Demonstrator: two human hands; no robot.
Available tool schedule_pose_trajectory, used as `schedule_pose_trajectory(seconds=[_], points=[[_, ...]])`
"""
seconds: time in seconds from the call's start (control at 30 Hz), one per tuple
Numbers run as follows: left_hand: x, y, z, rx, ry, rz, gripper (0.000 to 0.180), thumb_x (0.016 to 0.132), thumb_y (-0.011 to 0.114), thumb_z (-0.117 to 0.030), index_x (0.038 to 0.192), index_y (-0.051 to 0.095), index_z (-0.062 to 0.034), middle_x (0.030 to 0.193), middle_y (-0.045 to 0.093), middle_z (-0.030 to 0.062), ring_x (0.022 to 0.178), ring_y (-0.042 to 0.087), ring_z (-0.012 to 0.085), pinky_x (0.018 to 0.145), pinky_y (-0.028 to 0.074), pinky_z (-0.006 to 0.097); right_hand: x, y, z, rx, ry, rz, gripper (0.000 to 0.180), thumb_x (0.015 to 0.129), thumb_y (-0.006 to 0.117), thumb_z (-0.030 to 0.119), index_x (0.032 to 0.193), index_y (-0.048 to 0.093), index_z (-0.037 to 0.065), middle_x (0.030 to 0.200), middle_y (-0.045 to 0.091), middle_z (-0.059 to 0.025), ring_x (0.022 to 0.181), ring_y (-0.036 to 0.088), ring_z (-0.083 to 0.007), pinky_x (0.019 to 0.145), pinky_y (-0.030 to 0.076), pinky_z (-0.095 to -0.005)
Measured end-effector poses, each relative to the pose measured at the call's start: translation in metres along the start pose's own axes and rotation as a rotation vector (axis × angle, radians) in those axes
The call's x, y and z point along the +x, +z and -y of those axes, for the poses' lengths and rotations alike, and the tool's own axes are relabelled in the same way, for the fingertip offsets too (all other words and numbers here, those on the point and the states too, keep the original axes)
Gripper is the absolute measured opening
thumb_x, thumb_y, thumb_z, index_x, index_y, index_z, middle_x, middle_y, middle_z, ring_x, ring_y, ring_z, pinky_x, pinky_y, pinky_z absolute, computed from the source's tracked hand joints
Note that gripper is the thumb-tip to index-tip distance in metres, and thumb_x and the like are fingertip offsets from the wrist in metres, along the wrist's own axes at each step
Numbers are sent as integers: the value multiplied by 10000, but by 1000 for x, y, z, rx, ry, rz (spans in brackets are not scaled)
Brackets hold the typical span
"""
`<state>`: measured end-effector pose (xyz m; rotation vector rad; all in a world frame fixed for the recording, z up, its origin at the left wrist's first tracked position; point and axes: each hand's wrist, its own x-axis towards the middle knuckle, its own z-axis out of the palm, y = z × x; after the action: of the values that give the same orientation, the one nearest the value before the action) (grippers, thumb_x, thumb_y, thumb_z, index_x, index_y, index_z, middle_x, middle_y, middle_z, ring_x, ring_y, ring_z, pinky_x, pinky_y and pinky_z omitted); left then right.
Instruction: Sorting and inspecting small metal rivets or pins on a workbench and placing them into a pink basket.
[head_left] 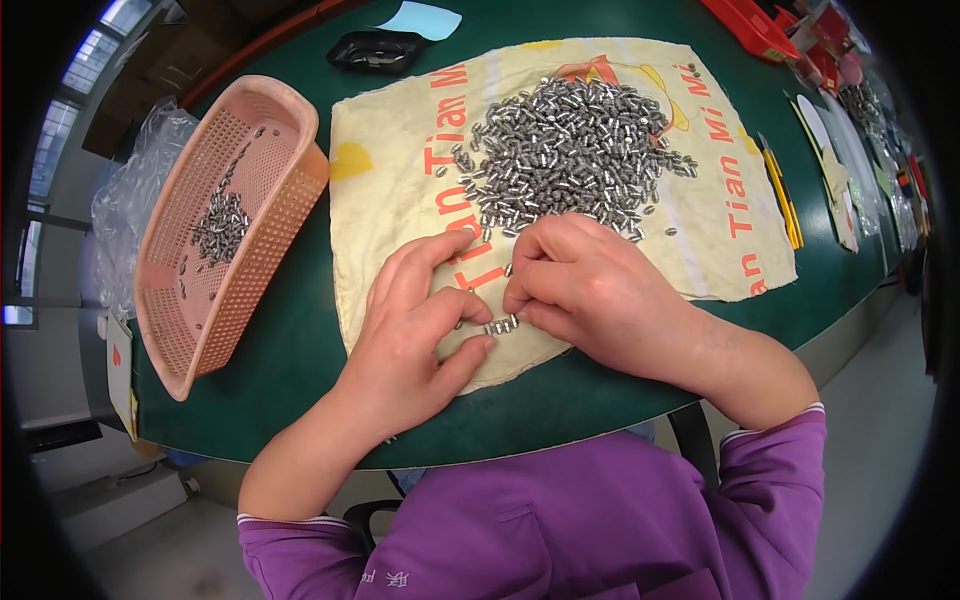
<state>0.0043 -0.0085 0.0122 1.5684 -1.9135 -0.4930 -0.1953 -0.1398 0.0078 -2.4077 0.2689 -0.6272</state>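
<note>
A large heap of small shiny metal cylinders (575, 150) lies on a pale yellow printed cloth (400, 130). Close to me, a short row of the same metal cylinders (500, 325) sits between my two hands. The thumb and index finger of my left hand (410, 325) close around the row's left end, while its other fingers stretch forward on the cloth. My right hand (590, 290) pinches at the row's right end with fingers curled; its fingertips partly hide what they hold. A few loose cylinders lie near the heap's front edge.
Left of the cloth stands a pink perforated plastic basket (260, 270) with some metal pieces inside. A black tray (375, 52) and light blue paper (425, 20) lie behind. At the right are a yellow cutter-like tool (782, 200) and a red bin (750, 28). The table (480, 430) is green.
</note>
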Motion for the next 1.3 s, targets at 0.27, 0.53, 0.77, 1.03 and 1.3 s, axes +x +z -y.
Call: schedule_pose_trajectory(seconds=[0.27,0.53,0.77,1.03,1.3], points=[[0,0,0,4,6,6,312,701,822,-11,964,665,-68,1478,506,198,1361,472,391,1131,376,478,0,-2,1,13,21,30,90,810,753,63,883,701,74,981,593,-82,939,598,-291,808,511,-407],[-1,-9,-3,-3,-76,-7,367,707,840,-28,1021,657,-75,1523,452,202,1388,448,399,1130,387,469,3,-24,3,-161,47,-13,127,792,740,39,909,699,66,938,604,-84,919,609,-299,796,508,-419],[-1,-25,-6,135,-3,-1,350,733,807,-22,1035,639,-80,1504,443,214,1391,435,427,1126,374,505,0,-22,6,-157,57,43,119,792,737,48,904,698,66,902,607,-85,895,614,-304,783,510,-420],[-3,-23,-2,139,-7,39,260,726,786,-2,954,678,-66,1516,458,189,1428,406,419,1165,346,499,3,-21,5,-31,21,123,96,820,737,89,910,709,75,893,647,-83,907,634,-309,801,520,-428],[1,-15,-1,93,56,11,273,740,817,-40,942,635,-67,1457,492,199,1381,448,430,1116,380,506,1,-12,2,50,25,119,115,827,734,89,938,709,79,906,688,-86,915,652,-315,828,529,-426]])
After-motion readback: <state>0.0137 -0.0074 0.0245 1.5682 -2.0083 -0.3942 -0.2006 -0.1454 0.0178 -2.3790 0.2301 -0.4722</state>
